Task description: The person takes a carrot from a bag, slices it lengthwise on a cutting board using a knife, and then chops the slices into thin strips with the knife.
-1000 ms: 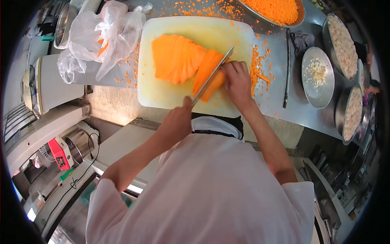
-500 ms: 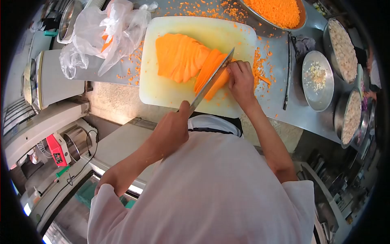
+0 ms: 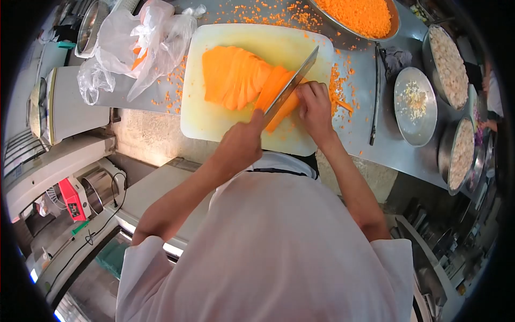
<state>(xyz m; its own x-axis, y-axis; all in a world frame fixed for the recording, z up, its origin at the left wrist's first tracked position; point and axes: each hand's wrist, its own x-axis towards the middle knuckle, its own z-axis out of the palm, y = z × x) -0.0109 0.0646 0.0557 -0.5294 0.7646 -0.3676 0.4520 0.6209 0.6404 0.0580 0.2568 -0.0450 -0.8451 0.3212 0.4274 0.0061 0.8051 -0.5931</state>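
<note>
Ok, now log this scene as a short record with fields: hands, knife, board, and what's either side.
Left hand: gripping the knife
Right hand: at the orange slices, close to the knife
Knife: angled over the orange slices; contact unclear
Cutting board: whitish, under the orange slices
Left of board: plastic bag
Right of board: shallow bowl with pale bits

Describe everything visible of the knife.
The knife has a long, straight, grey, metal-looking blade with a pointed tip, slanting away to the right over orange slices on the white cutting board; contact with the slices is unclear. The left hand grips it, largely hiding the handle. The right hand is close beside the blade.
</note>
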